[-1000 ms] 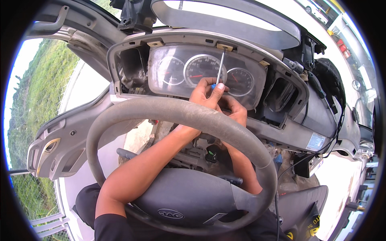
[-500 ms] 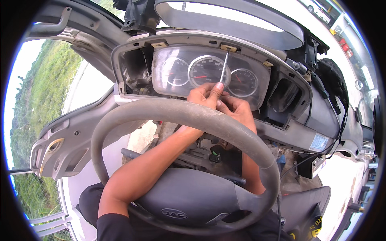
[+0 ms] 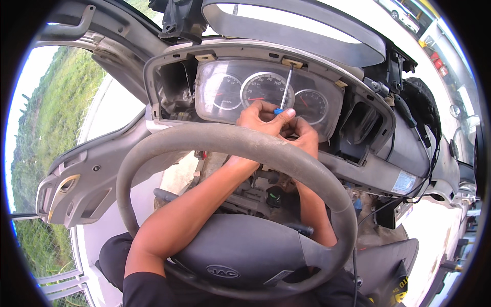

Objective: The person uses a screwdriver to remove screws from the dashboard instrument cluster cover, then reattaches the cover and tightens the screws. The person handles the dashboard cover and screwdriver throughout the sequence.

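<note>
A screwdriver (image 3: 287,87) with a blue handle stands upright before the instrument cluster (image 3: 220,84), its tip at a tab (image 3: 291,63) on the cluster's upper edge. My left hand (image 3: 259,118) is closed on the screwdriver's handle, thumb across it. Just below and to the right, my right hand (image 3: 303,134) has curled fingers at the lower end of the handle, which is partly hidden. Both forearms reach up behind the top rim of the grey steering wheel (image 3: 215,135).
A detached curved trim piece (image 3: 294,25) lies above the dash. Open dash cavities (image 3: 360,123) flank the cluster. Black cables (image 3: 429,158) hang at the right. A door handle panel (image 3: 69,194) is at the left, foliage (image 3: 46,128) outside, and a parked car (image 3: 401,15) beyond the windscreen.
My left thumb has tilted down and to the right, showing more of the blue handle. My right fingers have shifted slightly with it. The view has moved a little.
</note>
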A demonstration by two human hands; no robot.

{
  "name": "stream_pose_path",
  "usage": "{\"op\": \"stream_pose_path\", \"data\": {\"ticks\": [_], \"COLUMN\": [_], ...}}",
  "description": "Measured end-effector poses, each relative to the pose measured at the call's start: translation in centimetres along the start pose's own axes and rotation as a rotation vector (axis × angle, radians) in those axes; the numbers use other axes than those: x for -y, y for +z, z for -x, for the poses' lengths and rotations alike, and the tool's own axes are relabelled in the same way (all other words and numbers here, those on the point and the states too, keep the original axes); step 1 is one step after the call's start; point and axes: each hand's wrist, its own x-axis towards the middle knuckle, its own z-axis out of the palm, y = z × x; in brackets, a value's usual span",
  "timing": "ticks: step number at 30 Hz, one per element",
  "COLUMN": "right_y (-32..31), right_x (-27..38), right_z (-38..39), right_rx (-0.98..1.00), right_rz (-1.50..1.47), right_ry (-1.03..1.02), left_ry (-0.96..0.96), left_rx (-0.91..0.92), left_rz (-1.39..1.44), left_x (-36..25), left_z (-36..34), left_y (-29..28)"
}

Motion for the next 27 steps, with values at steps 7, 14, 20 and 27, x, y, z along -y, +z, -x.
{"op": "stream_pose_path", "data": {"ticks": [7, 14, 20, 27], "right_y": [-2.5, -1.6, -0.8, -2.9], "right_x": [1.6, 0.5, -0.3, 0.1], "right_z": [0.2, -0.1, -0.2, -0.2], "right_rx": [0.324, 0.172, 0.032, 0.337], "right_rz": [-0.181, -0.012, 0.14, -0.092], "right_ry": [0.117, 0.099, -0.063, 0.126], "left_ry": [-0.007, 0.008, 0.014, -0.077], "left_rx": [0.167, 0.038, 0.069, 0.157], "left_rz": [0.34, 0.247, 0.092, 0.444], "left_x": [1.5, -0.9, -0.8, -0.4], "left_z": [-0.2, 0.8, 0.6, 0.2], "left_y": [0.3, 0.7, -0.3, -0.2]}}
